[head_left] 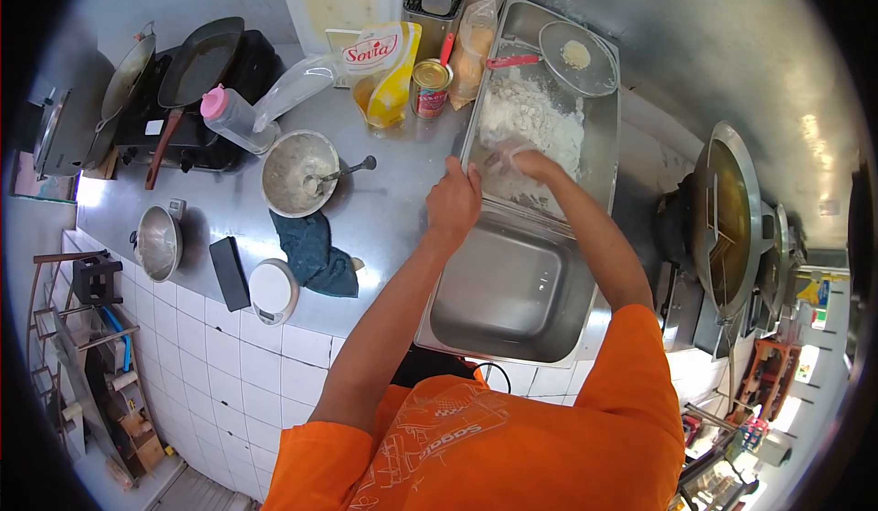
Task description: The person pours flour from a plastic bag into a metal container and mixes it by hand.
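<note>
A metal tray (596, 172) holds a heap of white flour (535, 113). At its left rim is my left hand (455, 198), its fingers closed over the edge. My right hand (523, 161) reaches down into the near part of the flour. Its fingers are blurred, with something pale and translucent about them, so their hold cannot be made out. Across the far end of the tray lies a round mesh strainer (578, 58) with a red handle, some pale crumbs on its mesh. Directly in front of me is a steel basin (508, 282), adjoining the tray's near end.
Left of the tray stand a bowl of batter (300, 174) with a ladle (352, 169), an opened can (431, 88), a yellow Sovia pouch (384, 76) and a pink-lidded bottle (233, 118). A kitchen scale (273, 291) and dark cloth (315, 255) lie nearer. A large wok (729, 218) is at right.
</note>
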`<state>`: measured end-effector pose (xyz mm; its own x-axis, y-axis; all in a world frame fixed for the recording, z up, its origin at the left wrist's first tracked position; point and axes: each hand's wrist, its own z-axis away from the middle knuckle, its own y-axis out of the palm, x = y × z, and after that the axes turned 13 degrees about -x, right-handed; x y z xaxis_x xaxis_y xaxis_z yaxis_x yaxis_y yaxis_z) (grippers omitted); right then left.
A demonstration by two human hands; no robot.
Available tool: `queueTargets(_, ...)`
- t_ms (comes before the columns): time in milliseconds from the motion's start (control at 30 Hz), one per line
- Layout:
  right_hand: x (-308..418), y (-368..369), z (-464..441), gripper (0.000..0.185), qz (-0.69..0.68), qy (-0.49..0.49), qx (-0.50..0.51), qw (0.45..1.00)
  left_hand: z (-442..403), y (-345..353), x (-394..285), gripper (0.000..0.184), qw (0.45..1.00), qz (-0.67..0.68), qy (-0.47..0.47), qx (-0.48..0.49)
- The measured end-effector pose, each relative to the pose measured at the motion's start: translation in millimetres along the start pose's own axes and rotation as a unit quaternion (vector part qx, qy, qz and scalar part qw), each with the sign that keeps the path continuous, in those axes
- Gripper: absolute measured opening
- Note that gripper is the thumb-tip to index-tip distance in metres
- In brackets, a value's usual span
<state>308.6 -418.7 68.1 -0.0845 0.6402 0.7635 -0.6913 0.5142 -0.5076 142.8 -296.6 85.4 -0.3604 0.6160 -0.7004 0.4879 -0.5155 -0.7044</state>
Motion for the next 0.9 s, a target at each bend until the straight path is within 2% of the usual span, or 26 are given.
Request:
queueTargets(100, 2, -36, -22, 0.052, -0.047, 0.049, -0.041, 0.997, -1, 0, -1, 0.03, 1.0, -0.017, 0.002, 0.007)
queueTargets(233, -18, -85, -56, 0.058, -0.077, 0.049, -0.087, 0.992, -1, -2, -4, 0.031, 0.999, -0.032, -0.003, 0.013)
queueTargets(267, -19, -93, -60, 0.06, 0.027, 0.004, -0.106, 0.994, -1, -2, -3, 0.03, 0.999, -0.031, -0.002, 0.009)
queueTargets(333, -1, -107, -58, 0.064, 0.231, -0.083, -0.147, 0.958, -2, -1, -1, 0.03, 0.999, -0.032, -0.007, 0.009)
queueTargets(400, 6, -86, -68, 0.08, 0.335, -0.07, -0.154, 0.927, -2, 1, -3, 0.03, 0.999, -0.044, -0.012, 0.007)
queueTargets(467, -33, -25, -85, 0.091, 0.385, -0.077, -0.212, 0.895, -2, 0, -5, 0.031, 0.998, -0.055, -0.013, 0.008)
queueTargets(500, -53, 4, -94, 0.098, 0.408, -0.078, -0.241, 0.877, 1, 1, 0, 0.031, 0.997, -0.068, 0.025, 0.002)
queueTargets(533, -16, 10, -76, 0.093, 0.402, -0.025, -0.176, 0.898, 3, 6, 12, 0.032, 0.995, -0.071, 0.068, 0.0)
queueTargets(567, -58, 36, -108, 0.088, 0.387, -0.021, -0.181, 0.904, 3, 33, 49, 0.027, 0.964, -0.133, 0.221, -0.06)
queueTargets(600, -63, 37, -98, 0.081, 0.337, -0.048, -0.218, 0.915, 6, 33, 54, 0.023, 0.954, -0.132, 0.258, -0.073)
queueTargets(633, -66, 37, -86, 0.075, 0.286, -0.079, -0.252, 0.921, 2, 28, 51, 0.022, 0.972, -0.062, 0.228, -0.009)
queueTargets(667, -71, 37, -73, 0.069, 0.237, -0.112, -0.281, 0.923, 2, 28, 49, 0.025, 0.976, -0.083, 0.203, -0.005)
queueTargets(700, -48, 16, -60, 0.061, 0.234, 0.002, -0.162, 0.959, -3, 30, 50, 0.032, 0.996, -0.044, 0.071, 0.034)
queueTargets(733, -34, 5, -41, 0.049, 0.233, -0.061, -0.196, 0.951, 0, 14, 22, 0.038, 0.997, -0.071, 0.034, -0.001)
queueTargets(767, -19, -4, -21, 0.04, 0.235, -0.123, -0.229, 0.936, -3, 15, 27, 0.039, 0.998, -0.036, 0.036, 0.026)
queueTargets(800, -25, -9, -34, 0.041, 0.255, -0.147, -0.226, 0.928, -11, 15, 35, 0.041, 0.998, -0.007, 0.03, 0.048)
queueTargets(900, -19, -44, -20, 0.033, 0.314, -0.026, -0.161, 0.935, -12, 2, 23, 0.042, 0.998, 0.007, 0.004, 0.067)
